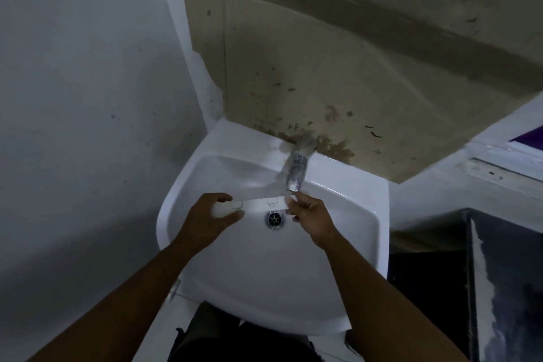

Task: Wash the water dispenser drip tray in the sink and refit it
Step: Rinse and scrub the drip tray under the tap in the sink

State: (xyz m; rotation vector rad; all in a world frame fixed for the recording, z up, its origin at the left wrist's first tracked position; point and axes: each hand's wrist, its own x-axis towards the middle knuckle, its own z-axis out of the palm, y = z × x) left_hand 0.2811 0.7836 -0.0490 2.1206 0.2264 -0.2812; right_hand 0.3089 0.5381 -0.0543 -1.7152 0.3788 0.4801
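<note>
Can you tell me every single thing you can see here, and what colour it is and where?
white ceramic sink: one, white, middle of the view, against the wall
round metal drain: one, silver, at the bottom of the sink bowl
chrome tap: one, silver, on the back rim of the sink
long white plastic drip tray: one, white, held over the bowl just behind the drain
stained brown cardboard sheet: one, brown, propped on the wall behind the tap
grey wall: one, grey, on the left
left hand: one, its grip is on the tray's left end
right hand: one, at the tray's right end, under the tap
</note>
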